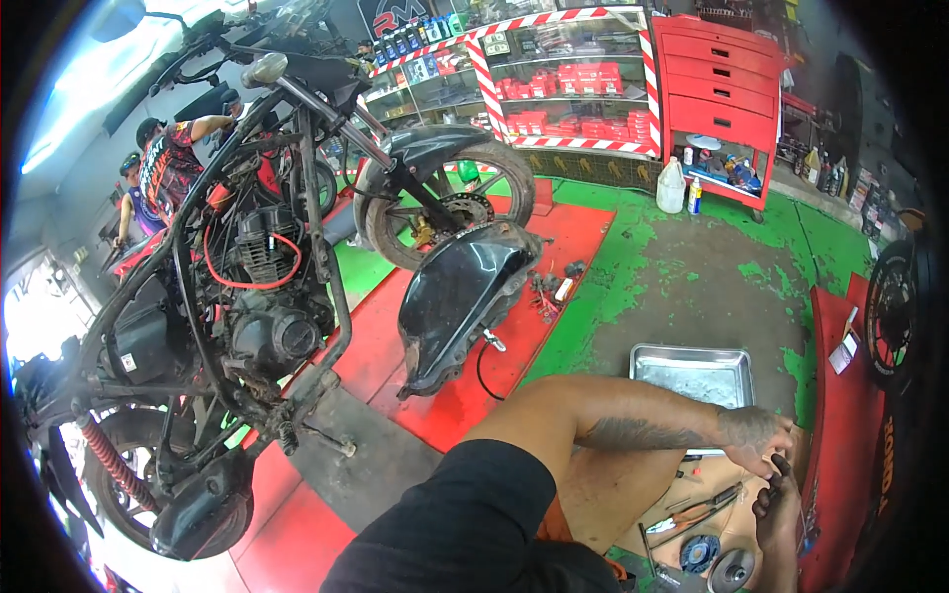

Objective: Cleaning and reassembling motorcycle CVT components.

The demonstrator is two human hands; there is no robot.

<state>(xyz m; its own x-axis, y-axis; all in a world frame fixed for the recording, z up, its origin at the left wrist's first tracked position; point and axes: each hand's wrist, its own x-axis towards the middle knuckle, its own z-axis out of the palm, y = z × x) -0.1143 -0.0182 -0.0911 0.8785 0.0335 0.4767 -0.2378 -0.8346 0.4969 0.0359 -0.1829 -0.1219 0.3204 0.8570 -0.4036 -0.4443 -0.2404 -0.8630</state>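
At the lower right, my tattooed left hand (753, 440) has its fingers bent, meeting the dark, grimy fingers of my right hand (775, 504); what they hold is too small to make out. Behind them lies a metal tray (692, 356). On cardboard (697, 474) below are pliers (712, 504), other hand tools, a round blue-and-black part (699, 553) and a round metal part (732, 567).
A partly stripped motorcycle (257, 296) fills the left, with a black fuel tank (460, 296) on the red platform (573, 237). A red stand (840, 395) and wheel (895, 306) are at right; a tool cabinet (717, 59) stands behind. Two other people (178, 168) are at back left.
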